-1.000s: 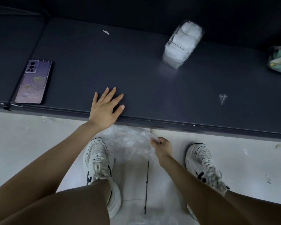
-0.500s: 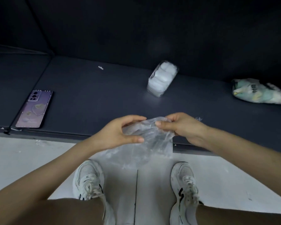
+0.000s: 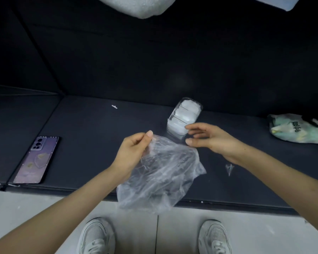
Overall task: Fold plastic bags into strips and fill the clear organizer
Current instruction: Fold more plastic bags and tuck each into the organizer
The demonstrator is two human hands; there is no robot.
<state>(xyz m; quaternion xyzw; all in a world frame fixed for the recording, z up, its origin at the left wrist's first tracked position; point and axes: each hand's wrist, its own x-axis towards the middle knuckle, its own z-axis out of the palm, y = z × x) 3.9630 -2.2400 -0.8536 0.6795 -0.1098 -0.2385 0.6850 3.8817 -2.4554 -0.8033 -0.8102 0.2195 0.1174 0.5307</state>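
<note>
right hand [image 3: 215, 142] let go, grip spread before organizer [image 3: 185, 112]; left hand [image 3: 134, 153] pinches bag [image 3: 160, 180]; phone [image 3: 39, 158] far left.

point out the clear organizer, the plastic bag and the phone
clear organizer [image 3: 184, 115], head view, on its clear side wall
plastic bag [image 3: 162, 173], head view, middle of the crumpled film
phone [image 3: 37, 160], head view, middle of its purple back

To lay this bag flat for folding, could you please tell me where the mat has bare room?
Bare mat lies between the phone and the left hand holding the clear bag. Crowded to the right: organizer, right hand, plastic scrap, printed bag.
</note>
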